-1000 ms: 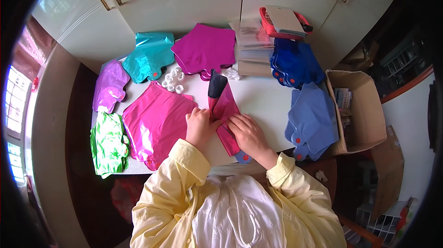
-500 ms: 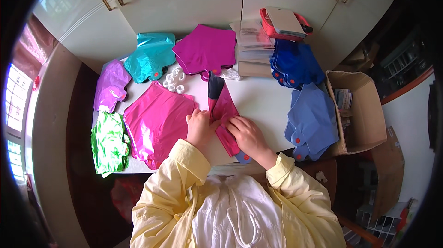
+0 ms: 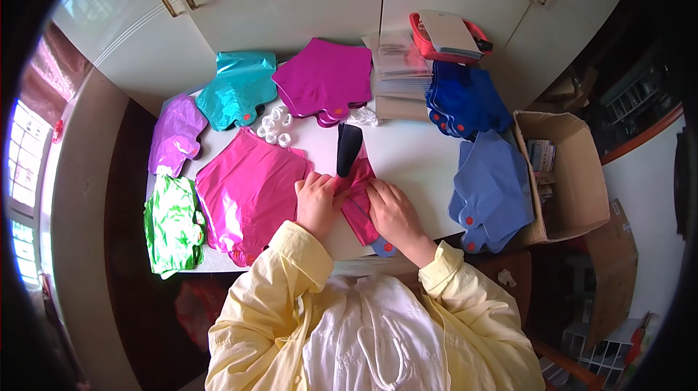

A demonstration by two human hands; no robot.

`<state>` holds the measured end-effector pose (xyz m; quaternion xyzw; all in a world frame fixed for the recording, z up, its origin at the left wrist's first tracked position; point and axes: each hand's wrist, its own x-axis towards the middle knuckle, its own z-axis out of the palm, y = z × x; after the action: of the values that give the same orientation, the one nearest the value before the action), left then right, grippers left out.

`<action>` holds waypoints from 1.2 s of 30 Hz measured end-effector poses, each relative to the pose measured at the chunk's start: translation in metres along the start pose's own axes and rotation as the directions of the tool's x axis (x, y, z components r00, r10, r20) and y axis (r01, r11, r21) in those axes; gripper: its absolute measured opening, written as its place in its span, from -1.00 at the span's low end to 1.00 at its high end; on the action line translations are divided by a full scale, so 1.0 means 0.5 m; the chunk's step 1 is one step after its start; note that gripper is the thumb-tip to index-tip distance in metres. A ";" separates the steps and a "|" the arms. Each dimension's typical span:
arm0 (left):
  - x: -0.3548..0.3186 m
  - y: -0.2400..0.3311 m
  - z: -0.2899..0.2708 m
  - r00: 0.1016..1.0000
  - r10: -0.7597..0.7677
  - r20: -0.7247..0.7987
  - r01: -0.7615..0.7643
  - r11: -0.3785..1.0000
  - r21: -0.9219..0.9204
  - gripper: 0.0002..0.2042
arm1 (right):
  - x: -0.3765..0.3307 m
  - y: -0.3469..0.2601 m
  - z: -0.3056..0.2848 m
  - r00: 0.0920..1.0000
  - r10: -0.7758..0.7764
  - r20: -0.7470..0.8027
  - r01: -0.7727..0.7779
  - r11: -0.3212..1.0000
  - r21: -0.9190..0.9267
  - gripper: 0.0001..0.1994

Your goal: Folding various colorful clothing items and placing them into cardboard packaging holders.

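Observation:
In front of me lies a narrow folded bundle of flat foil balloons (image 3: 358,222), pink on the outside. A black flap (image 3: 349,147) sticks up from its far end, and a blue tip with a red dot (image 3: 383,247) shows at the near end. My left hand (image 3: 317,198) is closed, its curled fingers pinching the bundle's left side below the black flap. Against the right side, my right hand (image 3: 395,215) grips the pink foil with bent fingers. Left of my left hand is a stack of pink foil balloons (image 3: 251,187).
Teal (image 3: 236,89), magenta (image 3: 327,78), purple (image 3: 174,133), green (image 3: 171,224), dark blue (image 3: 469,100) and light blue foil stacks (image 3: 491,191) ring the table. Small white rolls (image 3: 273,126), clear bags (image 3: 400,64), a red basket (image 3: 472,31) and an open cardboard box (image 3: 574,173) stand around.
The black flap has swung toward me and slightly right, and now stands out more from the bundle. My right fingers have shifted a little along the pink foil.

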<state>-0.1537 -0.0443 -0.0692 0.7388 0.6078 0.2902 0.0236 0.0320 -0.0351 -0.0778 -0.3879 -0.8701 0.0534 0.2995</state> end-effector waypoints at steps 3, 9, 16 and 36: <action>0.000 0.000 -0.001 1.000 0.005 0.003 -0.005 1.000 -0.005 -0.81 | 0.000 0.002 0.001 1.000 -0.008 -0.008 0.008 1.000 -0.026 -0.69; 0.001 0.000 -0.005 1.000 0.013 0.002 -0.013 1.000 -0.007 -0.82 | 0.004 -0.001 -0.003 1.000 0.005 -0.012 -0.006 0.999 -0.047 -0.69; 0.002 0.003 -0.012 1.000 -0.003 0.008 0.003 1.000 -0.017 -0.83 | 0.004 -0.003 -0.004 0.999 0.036 0.001 -0.036 0.996 -0.085 -0.68; 0.001 -0.017 -0.003 0.999 -0.047 0.028 0.048 0.998 -0.042 -0.78 | 0.007 -0.007 -0.015 0.999 0.051 0.006 -0.049 0.982 -0.184 -0.62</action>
<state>-0.1616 -0.0420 -0.0710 0.7272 0.6186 0.2925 0.0543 0.0323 -0.0361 -0.0692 -0.4353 -0.8629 -0.0175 0.2561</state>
